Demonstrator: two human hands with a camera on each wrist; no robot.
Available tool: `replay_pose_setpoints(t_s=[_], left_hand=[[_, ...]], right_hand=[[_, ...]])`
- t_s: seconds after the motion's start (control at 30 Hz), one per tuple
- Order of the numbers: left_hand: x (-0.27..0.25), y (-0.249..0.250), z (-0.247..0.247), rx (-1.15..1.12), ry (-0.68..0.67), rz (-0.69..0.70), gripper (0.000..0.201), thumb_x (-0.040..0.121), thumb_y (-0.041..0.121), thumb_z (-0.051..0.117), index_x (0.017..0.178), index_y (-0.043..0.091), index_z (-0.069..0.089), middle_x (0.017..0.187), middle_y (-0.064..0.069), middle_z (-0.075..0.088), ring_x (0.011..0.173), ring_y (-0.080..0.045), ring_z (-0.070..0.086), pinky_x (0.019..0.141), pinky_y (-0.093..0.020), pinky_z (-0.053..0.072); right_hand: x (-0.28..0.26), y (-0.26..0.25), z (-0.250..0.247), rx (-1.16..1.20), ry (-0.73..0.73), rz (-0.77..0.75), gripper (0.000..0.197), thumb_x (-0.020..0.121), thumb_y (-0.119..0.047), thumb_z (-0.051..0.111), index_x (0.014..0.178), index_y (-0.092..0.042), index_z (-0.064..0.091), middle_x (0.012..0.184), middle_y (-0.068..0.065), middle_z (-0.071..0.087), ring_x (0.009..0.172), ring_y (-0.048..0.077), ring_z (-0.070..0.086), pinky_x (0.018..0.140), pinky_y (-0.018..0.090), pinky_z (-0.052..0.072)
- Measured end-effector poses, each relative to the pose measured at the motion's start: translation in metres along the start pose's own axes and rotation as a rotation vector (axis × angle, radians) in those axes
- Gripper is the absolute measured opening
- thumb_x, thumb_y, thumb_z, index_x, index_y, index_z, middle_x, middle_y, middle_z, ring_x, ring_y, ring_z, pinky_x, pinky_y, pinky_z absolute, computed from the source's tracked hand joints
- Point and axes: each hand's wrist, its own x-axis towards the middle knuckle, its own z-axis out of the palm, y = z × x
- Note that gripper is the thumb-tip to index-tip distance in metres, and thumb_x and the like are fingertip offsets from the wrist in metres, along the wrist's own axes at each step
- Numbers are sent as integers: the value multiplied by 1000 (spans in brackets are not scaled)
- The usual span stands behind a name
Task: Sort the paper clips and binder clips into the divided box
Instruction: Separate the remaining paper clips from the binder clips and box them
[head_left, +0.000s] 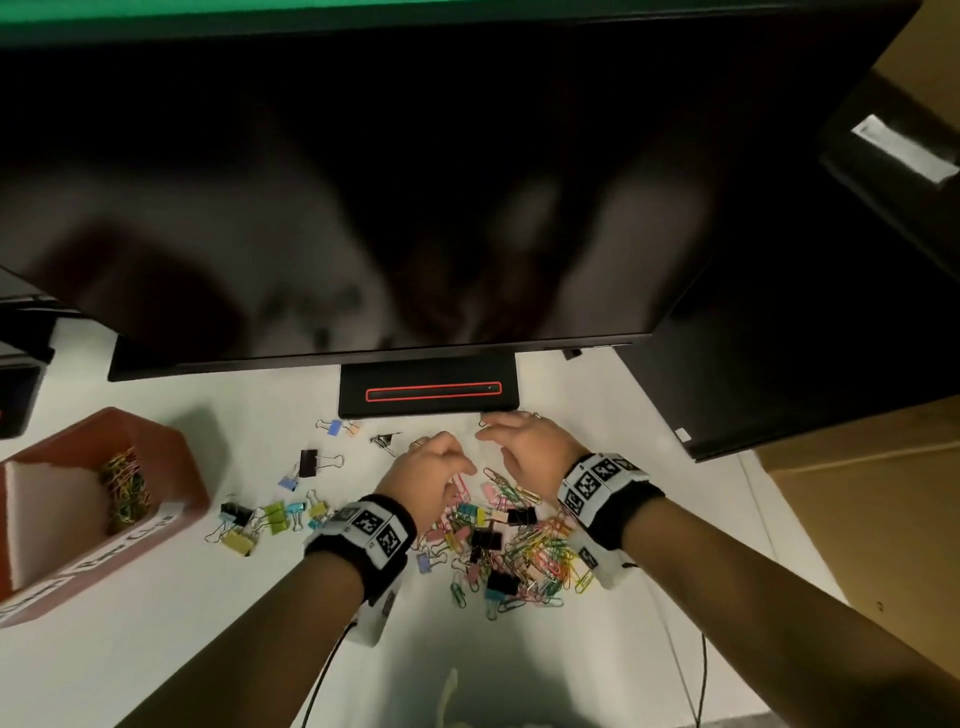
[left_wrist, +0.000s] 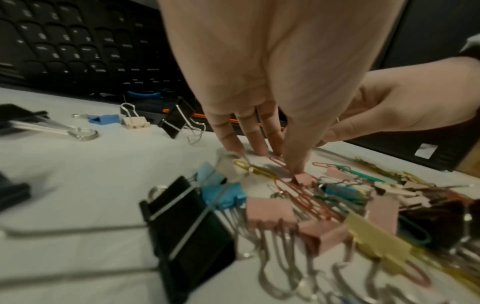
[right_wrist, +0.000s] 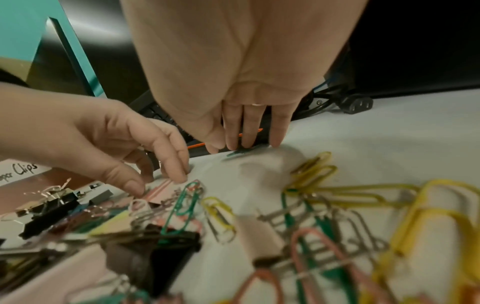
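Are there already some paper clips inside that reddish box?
Yes, a heap of coloured paper clips lies in one compartment of the reddish box.

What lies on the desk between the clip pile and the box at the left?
Only loose binder clips lie scattered on the white desk between the pile and the box. They lie flat, so a hand carrying clips above them should pass freely.

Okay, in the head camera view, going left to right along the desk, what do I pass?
Divided box → scattered binder clips → left hand → right hand → cardboard box. The mixed pile of clips lies under and between the two hands, so it has no clear place in the order.
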Motion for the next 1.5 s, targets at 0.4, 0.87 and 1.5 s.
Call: replay_pose_setpoints(t_s=[0.4, 0.87, 1.5], left_hand=[[-2, -9, -3, -118, 35, -125, 11, 87, 15, 58, 97, 14, 64, 89, 3, 53, 82, -10, 50, 78, -23, 45], [-13, -18, -8, -52, -14, -241, 15, 87, 20, 61, 102, 18, 62, 90, 5, 54, 83, -12, 55, 80, -26, 49], [-17, -24, -18, -107, 94, -136, 12, 90, 17, 56, 98, 13, 64, 87, 5, 50, 79, -11, 50, 70, -16, 36]], right_hand=[[-33, 10, 12, 209, 99, 24, 45, 86, 5, 43, 121, -18, 59, 133, -1, 53, 121, 16, 50, 108, 22, 34], [-19, -4, 12, 132, -10, 169, 42, 83, -10, 63, 124, -18, 56, 123, 3, 50, 115, 20, 47, 101, 28, 38], [-17, -4, 5, 300, 49, 278, 12, 82, -4, 62, 91, -10, 69, 98, 6, 68, 85, 16, 61, 75, 20, 48]])
